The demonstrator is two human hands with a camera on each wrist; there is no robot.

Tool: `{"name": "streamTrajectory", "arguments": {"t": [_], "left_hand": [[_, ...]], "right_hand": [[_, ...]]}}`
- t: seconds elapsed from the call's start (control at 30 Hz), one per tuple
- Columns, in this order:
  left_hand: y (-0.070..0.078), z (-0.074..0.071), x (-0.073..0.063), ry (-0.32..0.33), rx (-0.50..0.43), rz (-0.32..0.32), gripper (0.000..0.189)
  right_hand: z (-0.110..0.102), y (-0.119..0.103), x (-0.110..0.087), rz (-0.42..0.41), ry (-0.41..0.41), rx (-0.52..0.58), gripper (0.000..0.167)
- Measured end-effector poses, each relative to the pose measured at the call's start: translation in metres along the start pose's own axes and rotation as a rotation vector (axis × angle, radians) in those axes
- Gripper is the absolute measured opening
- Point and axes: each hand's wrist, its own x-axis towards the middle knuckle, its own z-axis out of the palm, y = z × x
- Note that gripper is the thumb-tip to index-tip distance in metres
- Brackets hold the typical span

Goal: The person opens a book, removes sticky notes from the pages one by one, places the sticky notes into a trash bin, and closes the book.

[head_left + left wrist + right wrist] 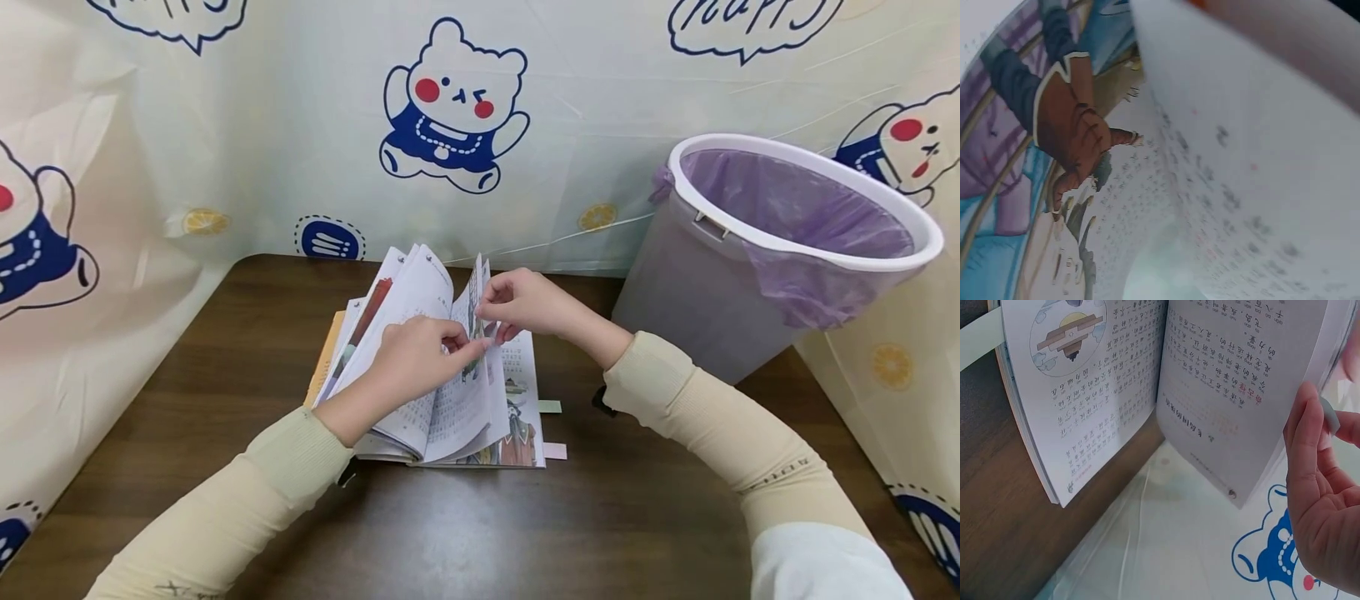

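An open book [457, 417] lies on the table, several of its pages raised in a fan. My left hand [416, 358] reaches across the left pages; its thumb and forefinger pinch at the edge of a raised page [476, 287]. The left wrist view is filled by a coloured picture page [1079, 125] and blurred print, and that hand is hidden there. On the other side of the raised pages, my right hand [528, 304] pinches a small grey-green sticky tab [1330, 417] between thumb and fingers, right at the page edge.
A green tab [550, 407] and a pink tab [555, 451] stick out from the book's right side. To the right stands a waste bin [697, 283] with a purple liner [795, 200]. A bear-print sheet [322, 125] hangs behind the brown table [480, 533].
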Motion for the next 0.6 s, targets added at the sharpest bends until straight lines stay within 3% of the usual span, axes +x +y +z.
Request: {"name": "streamTrajectory", "arguments": {"t": [0.1, 0.2, 0.37, 0.6], "left_hand": [[0.003, -0.001, 0.000, -0.004, 0.023, -0.011, 0.045], [0.004, -0.001, 0.000, -0.009, 0.016, -0.018, 0.039], [0.001, -0.001, -0.003, -0.012, -0.074, -0.066, 0.018], [-0.003, -0.001, -0.004, 0.006, -0.158, -0.086, 0.015]], "right_hand": [[0.001, -0.001, 0.000, -0.003, 0.001, -0.007, 0.012], [0.001, 0.000, 0.001, 0.002, -0.001, -0.011, 0.011], [0.001, 0.002, -0.001, 0.018, -0.005, -0.022, 0.010], [-0.003, 0.012, -0.007, 0.051, 0.004, -0.021, 0.011]]}}
